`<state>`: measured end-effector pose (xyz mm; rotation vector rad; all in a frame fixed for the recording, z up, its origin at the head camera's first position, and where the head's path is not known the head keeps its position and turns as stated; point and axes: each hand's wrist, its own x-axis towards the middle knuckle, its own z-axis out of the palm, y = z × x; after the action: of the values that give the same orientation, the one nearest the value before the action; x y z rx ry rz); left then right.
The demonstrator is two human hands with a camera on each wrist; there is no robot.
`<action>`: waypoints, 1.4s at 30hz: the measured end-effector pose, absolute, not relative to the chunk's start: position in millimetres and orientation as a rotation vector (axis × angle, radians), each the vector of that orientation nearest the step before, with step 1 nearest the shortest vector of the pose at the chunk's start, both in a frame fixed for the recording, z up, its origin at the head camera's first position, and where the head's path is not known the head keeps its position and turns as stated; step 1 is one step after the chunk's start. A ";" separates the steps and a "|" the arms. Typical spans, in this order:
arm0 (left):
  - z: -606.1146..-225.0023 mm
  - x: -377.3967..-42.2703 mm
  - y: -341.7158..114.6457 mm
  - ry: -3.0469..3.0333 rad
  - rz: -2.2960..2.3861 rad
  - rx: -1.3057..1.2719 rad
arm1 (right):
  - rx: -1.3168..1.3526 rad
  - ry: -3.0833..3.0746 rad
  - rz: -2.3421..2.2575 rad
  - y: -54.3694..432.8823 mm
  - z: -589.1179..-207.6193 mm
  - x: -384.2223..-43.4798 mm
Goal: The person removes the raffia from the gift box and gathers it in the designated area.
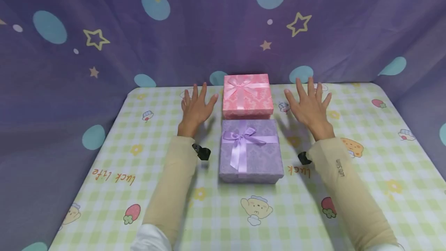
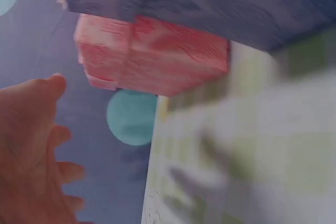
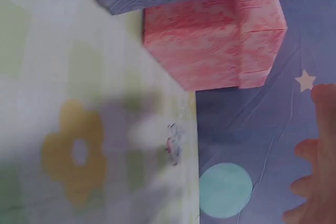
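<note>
A pink gift box (image 1: 248,102) with a ribbon bow stands at the back of the table. Right in front of it is a larger purple gift box (image 1: 252,162), its lid tied with a lilac bow. My left hand (image 1: 196,108) hovers left of the pink box, fingers spread and holding nothing. On the other side my right hand (image 1: 309,105) is likewise spread, apart from both boxes. In the left wrist view the pink box (image 2: 152,56) shows beyond the purple one (image 2: 210,3). The right wrist view also has the pink box (image 3: 215,45), away from the fingers.
A checked cloth (image 1: 115,196) with printed cartoons covers the table. Behind it hangs a purple curtain (image 1: 209,30) with stars and ovals, close to the table's back edge. Small black wrist cameras (image 1: 202,152) sit on the inner side of both sleeves.
</note>
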<state>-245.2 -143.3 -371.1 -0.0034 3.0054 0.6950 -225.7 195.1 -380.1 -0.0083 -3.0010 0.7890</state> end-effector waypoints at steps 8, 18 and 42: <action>-360.0 -252.2 -136.0 2.703 1.224 0.054 | 0.098 -2.901 1.175 182.5 -367.8 -236.4; -365.5 -252.3 -122.2 2.176 1.723 -0.092 | 0.135 -2.931 1.676 168.2 -374.6 -241.8; -371.8 -253.0 -122.5 2.076 1.815 -0.098 | 0.042 -2.775 2.129 163.1 -380.3 -244.3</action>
<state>-253.0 -122.5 -371.8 -0.0984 2.0756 1.8154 -244.3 163.1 -380.3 0.0424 -2.7746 2.1287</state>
